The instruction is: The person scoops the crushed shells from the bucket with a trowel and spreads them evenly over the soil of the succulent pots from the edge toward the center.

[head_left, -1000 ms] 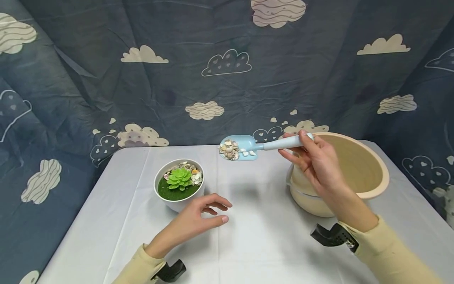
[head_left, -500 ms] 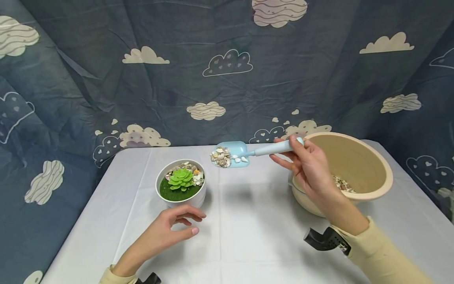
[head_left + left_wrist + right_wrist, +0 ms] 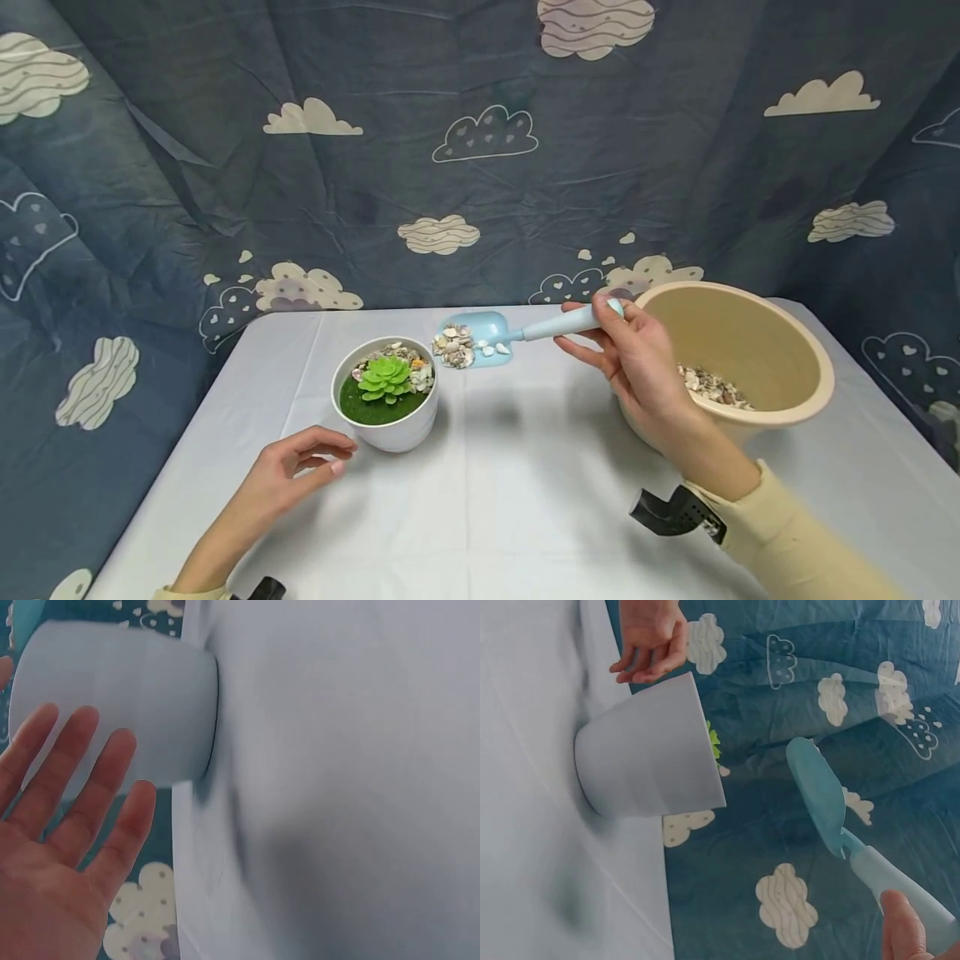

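My right hand [image 3: 637,358] grips the handle of a light blue scoop [image 3: 491,325], held above the table just right of the plant pot. A heap of small shells [image 3: 455,347] lies in its blade, with a few white ones nearer the handle. The white pot [image 3: 401,435] holds a green succulent [image 3: 385,379], green moss and a band of shells along the back. Near the pot's front left my left hand [image 3: 288,475] hovers with loosely bent fingers, holding nothing. In the left wrist view its fingers [image 3: 112,761] spread apart in front of the pot.
A large cream tub [image 3: 750,342] stands at the right, partly behind my right forearm, with shells [image 3: 712,387] at its bottom. A white cloth [image 3: 525,500] covers the table. Behind it hangs a dark blue curtain [image 3: 600,167] with cloud prints.
My right hand has carried the scoop left and slightly down, closer to the pot. My left hand has moved left, from the pot's front right to its front left.
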